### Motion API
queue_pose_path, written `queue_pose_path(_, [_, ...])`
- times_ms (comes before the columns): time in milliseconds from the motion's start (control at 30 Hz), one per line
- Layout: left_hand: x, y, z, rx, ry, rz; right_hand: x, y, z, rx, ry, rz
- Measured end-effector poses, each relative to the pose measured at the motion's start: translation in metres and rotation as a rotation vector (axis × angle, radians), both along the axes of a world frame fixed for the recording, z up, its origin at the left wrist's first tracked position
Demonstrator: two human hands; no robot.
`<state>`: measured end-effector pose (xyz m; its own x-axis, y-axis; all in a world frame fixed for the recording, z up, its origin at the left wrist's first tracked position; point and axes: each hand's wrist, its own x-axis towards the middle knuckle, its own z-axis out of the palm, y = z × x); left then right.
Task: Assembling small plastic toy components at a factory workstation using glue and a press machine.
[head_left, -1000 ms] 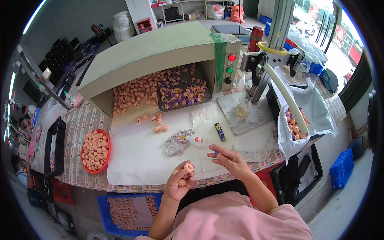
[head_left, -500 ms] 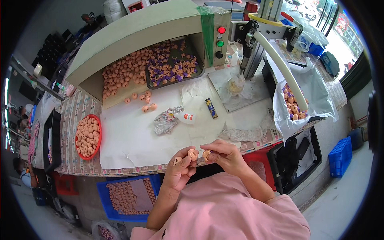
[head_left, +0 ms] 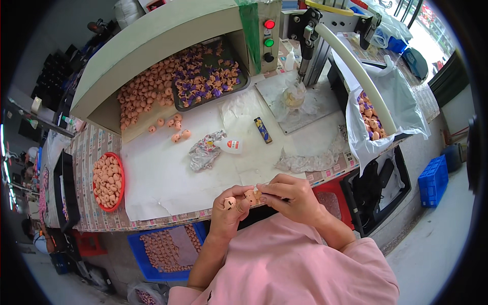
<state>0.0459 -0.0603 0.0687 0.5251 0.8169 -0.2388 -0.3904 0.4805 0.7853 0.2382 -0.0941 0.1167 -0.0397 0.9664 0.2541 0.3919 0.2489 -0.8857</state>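
Observation:
In front of my body, my left hand (head_left: 225, 217) is closed round small peach-coloured doll heads. One doll head (head_left: 230, 203) with dark face marks sits in its curled fingers; a second doll head (head_left: 249, 196) is pinched between thumb and forefinger. My right hand (head_left: 294, 195) is closed too, its fingertips pinching a small peach piece (head_left: 257, 194) against that second head. The fingers cover part of this piece, so its full shape is hidden. Both hands are just off the table's near edge.
A red bowl (head_left: 122, 189) of peach pieces stands at left. Behind are a hooded machine (head_left: 168, 38), a dark tray (head_left: 244, 85) of peach-and-purple figures, a white bottle (head_left: 232, 146), a blue-yellow box (head_left: 263, 130) and a press (head_left: 306, 51). A lined bin (head_left: 356, 133) stands at right.
My right hand has come left, bringing the small piece up against the doll head in my left hand; before, a gap separated them. The view has shifted slightly.

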Motion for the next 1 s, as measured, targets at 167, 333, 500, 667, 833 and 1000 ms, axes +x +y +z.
queue_pose_path(167, [0.007,0.002,-0.002,-0.091,-0.083,-0.021,0.014,0.011,0.004,0.073,-0.067,0.083])
queue_pose_path(333, [0.003,0.0,0.001,-0.145,-0.142,-0.056,0.013,0.009,0.013,0.042,-0.052,0.138])
queue_pose_path(500, [0.002,-0.012,0.018,0.152,0.084,0.026,0.01,-0.003,0.012,-0.074,0.044,0.138])
queue_pose_path(667, [0.002,-0.038,0.012,-0.029,-0.074,-0.024,0.012,-0.03,0.017,0.009,-0.016,0.13])
queue_pose_path(833, [0.016,-0.067,0.008,-0.052,-0.121,-0.002,0.025,-0.053,0.007,-0.214,0.317,0.146])
queue_pose_path(1000, [0.038,-0.088,0.01,-0.115,-0.128,-0.04,0.046,-0.078,-0.007,-0.136,0.352,0.147])
